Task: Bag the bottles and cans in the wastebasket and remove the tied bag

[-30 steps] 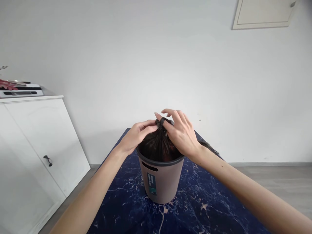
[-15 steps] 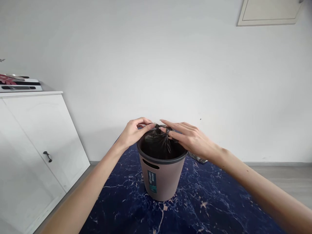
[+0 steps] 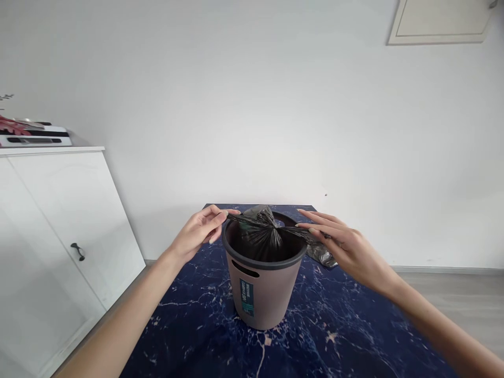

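Thumb and forefinger of the left hand (image 3: 199, 231) are closed in a pinch, and it's one twisted end of the black bag (image 3: 271, 244) they've got! Across from it, the right hand (image 3: 342, 244) has its fingers long and nearly straight, the opposite end caught between thumb and fingers. Both ends stretch out sideways, meeting at a tight gathered neck (image 3: 273, 227) with pleats fanning down from it; whether that's a finished knot, I can't tell from here. The bag itself sits inside the bin (image 3: 271, 296), its neck up around the level of the dark rim (image 3: 271, 265).

And here's the lettering! A dark teal label (image 3: 247, 297) sits on the bin's near side, left of centre, just below the handle slot (image 3: 244, 269). Pale print, turned sideways: the bigger line looks like "GARBAGE BIN", the smaller one beside it too tiny to read.

Further out, the bin stands upright on a blue marbled table (image 3: 334, 320), crumpled dark plastic (image 3: 323, 256) lying near it, just under the right hand. Way over left, a white cabinet (image 3: 65, 210) carries a white-and-black device (image 3: 43, 140) with red leaves (image 3: 13, 126) beside it. High on the right, a pale panel (image 3: 441, 21) on the wall (image 3: 252, 105)!
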The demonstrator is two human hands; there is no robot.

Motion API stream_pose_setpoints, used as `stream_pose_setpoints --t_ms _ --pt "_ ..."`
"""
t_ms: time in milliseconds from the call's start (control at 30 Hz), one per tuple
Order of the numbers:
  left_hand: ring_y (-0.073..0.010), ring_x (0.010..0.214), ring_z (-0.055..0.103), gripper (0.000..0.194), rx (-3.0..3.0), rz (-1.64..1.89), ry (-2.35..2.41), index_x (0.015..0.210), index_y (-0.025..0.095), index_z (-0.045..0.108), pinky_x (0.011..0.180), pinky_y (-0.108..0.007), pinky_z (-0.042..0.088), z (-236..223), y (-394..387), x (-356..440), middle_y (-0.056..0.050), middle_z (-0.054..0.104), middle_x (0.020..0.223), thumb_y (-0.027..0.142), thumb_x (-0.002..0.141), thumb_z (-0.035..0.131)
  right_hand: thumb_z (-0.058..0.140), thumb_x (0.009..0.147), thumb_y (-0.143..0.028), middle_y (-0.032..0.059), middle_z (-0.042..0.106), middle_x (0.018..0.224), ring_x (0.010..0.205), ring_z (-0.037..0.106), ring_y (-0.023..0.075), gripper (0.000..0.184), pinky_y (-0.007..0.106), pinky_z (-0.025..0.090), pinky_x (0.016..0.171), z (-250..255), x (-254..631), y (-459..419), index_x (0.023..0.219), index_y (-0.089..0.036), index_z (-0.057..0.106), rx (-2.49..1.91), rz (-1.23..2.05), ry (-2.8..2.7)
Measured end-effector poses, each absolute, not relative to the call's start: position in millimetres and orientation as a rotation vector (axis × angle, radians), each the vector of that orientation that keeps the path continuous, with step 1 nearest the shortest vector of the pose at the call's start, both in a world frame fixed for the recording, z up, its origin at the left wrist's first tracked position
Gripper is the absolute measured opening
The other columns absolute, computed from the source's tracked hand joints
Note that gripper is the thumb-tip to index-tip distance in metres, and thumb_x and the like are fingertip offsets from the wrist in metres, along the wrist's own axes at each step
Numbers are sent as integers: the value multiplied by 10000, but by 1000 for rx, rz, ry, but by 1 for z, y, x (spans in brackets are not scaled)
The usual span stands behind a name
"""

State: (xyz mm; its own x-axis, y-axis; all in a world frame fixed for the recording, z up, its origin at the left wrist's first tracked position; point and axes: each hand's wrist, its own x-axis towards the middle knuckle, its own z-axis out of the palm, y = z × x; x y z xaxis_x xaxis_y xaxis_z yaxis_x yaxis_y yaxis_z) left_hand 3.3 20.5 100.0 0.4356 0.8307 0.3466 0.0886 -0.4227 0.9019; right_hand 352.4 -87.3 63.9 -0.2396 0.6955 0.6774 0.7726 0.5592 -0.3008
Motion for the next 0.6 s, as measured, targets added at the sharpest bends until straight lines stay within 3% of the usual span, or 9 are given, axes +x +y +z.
stream_pose_setpoints --t_ms 100,267,433,500,600 --pt "-85 415 387 458 1726 1071 765 840 238 525 453 -229 238 100 14 6 67 572 522 614 929 771 468 1138 -396 24 612 1583 1493 558 336 380 630 541 1173 65 351 -90 1398 -342 739 -1220 -22 -1916" --pt "-100 437 484 426 1772 1116 757 866 232 545 458 -226 295 110 1 11 35 621 515 592 958 754 458 1129 -466 38 688 1497 1398 648 348 404 622 589 1106 75 352 -81 1346 -329 770 -1311 64 -1908" --pt "-96 432 489 403 1819 1135 702 856 232 554 455 -237 304 122 -19 16 29 634 509 568 991 729 541 1082 -508 121 749 1393 1286 713 365 488 573 648 958 102 317 -78 1478 -251 661 -1344 -42 -1927" --pt "-97 426 496 396 1827 1140 690 858 233 557 455 -242 317 124 -25 17 32 631 507 564 994 726 621 1043 -506 128 765 1345 1225 733 365 458 547 648 907 113 297 -78 1412 -245 695 -1359 -122 -2000" --pt "-102 412 504 397 1833 1158 697 856 234 557 449 -248 327 124 -30 18 37 623 503 569 990 724 746 953 -539 111 811 1160 992 783 337 356 456 623 725 127 271 -76 1145 -241 776 -1437 -78 -2190"
